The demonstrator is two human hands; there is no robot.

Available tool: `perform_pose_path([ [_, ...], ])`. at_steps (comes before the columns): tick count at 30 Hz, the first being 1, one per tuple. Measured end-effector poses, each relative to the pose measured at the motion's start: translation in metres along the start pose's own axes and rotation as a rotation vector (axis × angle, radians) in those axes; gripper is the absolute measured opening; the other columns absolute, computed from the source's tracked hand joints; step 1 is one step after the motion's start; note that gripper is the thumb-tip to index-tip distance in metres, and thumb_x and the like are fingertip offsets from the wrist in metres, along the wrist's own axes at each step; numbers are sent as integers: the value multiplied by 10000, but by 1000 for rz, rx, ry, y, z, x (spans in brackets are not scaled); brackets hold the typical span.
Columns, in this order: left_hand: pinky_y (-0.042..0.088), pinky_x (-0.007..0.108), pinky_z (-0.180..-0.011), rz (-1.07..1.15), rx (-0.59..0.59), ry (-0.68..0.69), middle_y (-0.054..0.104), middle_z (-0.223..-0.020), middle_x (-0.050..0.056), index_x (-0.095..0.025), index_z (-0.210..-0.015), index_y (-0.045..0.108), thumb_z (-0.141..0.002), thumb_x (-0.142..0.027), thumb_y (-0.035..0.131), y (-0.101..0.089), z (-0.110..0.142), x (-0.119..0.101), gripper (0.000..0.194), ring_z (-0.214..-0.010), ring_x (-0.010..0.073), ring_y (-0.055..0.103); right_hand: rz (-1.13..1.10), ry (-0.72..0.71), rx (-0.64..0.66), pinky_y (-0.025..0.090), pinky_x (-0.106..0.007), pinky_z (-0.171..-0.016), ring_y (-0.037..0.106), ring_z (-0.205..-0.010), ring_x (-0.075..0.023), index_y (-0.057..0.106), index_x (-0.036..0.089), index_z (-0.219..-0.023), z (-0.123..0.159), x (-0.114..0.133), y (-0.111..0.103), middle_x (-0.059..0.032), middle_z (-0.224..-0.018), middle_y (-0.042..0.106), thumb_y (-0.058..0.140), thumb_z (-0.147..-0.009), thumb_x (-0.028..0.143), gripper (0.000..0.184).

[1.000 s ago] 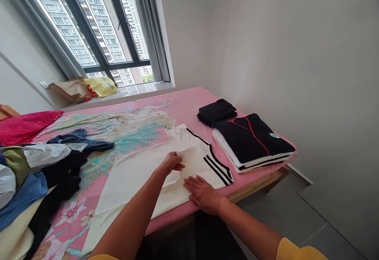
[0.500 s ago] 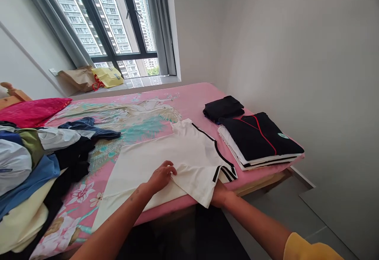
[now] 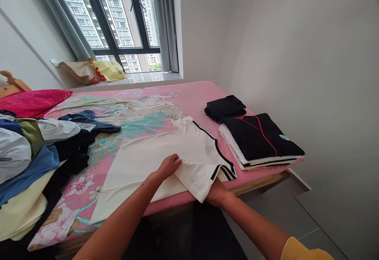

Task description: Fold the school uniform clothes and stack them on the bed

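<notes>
A white T-shirt [image 3: 154, 157] with black-striped trim lies spread on the pink flowered bedsheet [image 3: 189, 98]. My left hand [image 3: 168, 166] rests on its middle, fingers curled and pinching a fold of the cloth. My right hand [image 3: 217, 193] is at the bed's near edge under the shirt's sleeve, gripping the sleeve edge; the cloth covers its fingers. The sleeve [image 3: 204, 177] is turned over and hangs toward me.
A stack of folded clothes [image 3: 260, 141] with a black top and a smaller black folded piece [image 3: 225, 107] sit at the bed's right end. A heap of unfolded clothes [image 3: 32, 153] and a red pillow [image 3: 32, 101] lie left. Bags [image 3: 94, 71] rest on the windowsill.
My right hand went from lying flat on the shirt to gripping the sleeve from beneath and flipping it toward me. The left hand kept its place on the shirt.
</notes>
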State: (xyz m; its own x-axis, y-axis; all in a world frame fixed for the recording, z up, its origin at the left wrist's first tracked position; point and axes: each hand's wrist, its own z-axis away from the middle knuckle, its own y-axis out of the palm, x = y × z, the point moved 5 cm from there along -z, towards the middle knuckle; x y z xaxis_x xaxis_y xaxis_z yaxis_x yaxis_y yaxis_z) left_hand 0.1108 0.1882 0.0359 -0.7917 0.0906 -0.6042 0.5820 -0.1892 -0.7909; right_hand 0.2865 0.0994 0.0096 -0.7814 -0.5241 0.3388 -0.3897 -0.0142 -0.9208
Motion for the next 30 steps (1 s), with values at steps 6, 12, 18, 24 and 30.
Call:
perform_pose_path([
  [6,401,267,-670,208,-15,-133,639,-837,41,-199,-807,626,-694,-324,597,-3,-29,12,171,-792,184,569,-7,-109,4,168,-453,-1119,224,-1352,-257,201,206,-1449,3,0,-5,-70,-1481,243,409,-868,473,673],
  [12,453,267,-593,557,197,-238,652,-746,25,-186,-910,643,-581,-387,700,12,-41,17,390,-648,159,598,-26,-128,18,180,-427,-1117,249,-1340,-246,297,244,-1419,4,-1,-5,-43,-1472,273,406,-879,474,596],
  [18,466,266,-598,748,214,-319,638,-738,22,-171,-954,628,-557,-417,720,15,-48,20,476,-624,135,587,0,-75,33,188,-416,-1107,261,-1333,-248,253,238,-1434,4,-3,-5,-51,-1473,271,391,-886,499,622],
  [24,458,259,-563,789,249,-343,620,-654,-3,-177,-901,657,-506,-253,754,13,-55,24,414,-590,134,578,6,-49,25,219,-401,-1090,301,-1307,-250,346,221,-1398,5,-10,-4,-68,-1425,366,443,-866,500,609],
  [30,470,240,-545,840,168,-356,602,-677,-9,-156,-844,642,-549,-249,733,19,-52,34,322,-562,100,554,65,116,-51,165,-434,-1098,310,-1293,-259,433,236,-1347,13,-27,2,-60,-1377,433,382,-903,485,512],
])
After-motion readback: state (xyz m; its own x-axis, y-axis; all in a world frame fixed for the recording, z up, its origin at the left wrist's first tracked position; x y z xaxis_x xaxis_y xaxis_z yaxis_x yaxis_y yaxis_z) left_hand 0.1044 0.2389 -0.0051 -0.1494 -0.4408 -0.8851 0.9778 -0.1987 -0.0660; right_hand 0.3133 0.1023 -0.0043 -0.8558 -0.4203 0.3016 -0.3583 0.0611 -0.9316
